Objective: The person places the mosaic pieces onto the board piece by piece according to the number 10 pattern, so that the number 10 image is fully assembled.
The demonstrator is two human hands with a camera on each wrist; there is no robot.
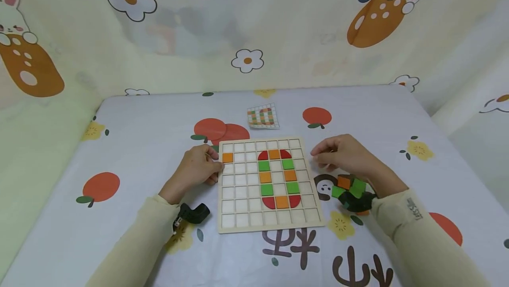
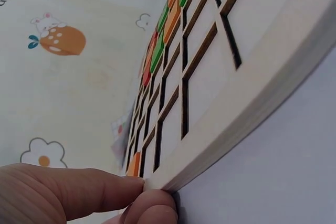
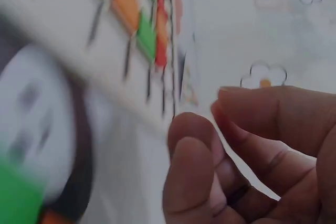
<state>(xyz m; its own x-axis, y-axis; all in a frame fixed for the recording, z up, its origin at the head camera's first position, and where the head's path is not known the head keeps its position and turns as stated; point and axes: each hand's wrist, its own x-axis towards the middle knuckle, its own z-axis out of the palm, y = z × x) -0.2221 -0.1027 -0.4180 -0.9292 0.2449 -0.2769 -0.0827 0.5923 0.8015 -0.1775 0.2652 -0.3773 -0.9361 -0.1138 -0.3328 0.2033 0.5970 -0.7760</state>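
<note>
A wooden grid board (image 1: pixel 241 206) lies on the table with a ring of red rounded, orange and green tiles (image 1: pixel 267 189) in its right half. One orange tile (image 1: pixel 227 158) sits alone near its left edge. My left hand (image 1: pixel 197 168) is at that edge; in the left wrist view its thumb and fingers (image 2: pixel 105 187) pinch the rim. Just beyond the board's right edge, my right hand (image 1: pixel 345 154) hovers with loosely bent fingers. In the right wrist view nothing shows between that thumb and the fingertips (image 3: pixel 189 171).
Behind the board lies a small printed card (image 1: pixel 263 116) with a coloured grid pattern. Several loose green and orange blocks (image 1: pixel 357 188) are heaped by my right wrist, partly hidden by the arm, beside a penguin face (image 1: pixel 326 187). A patterned cloth backdrop (image 1: pixel 191 48) rises behind the table.
</note>
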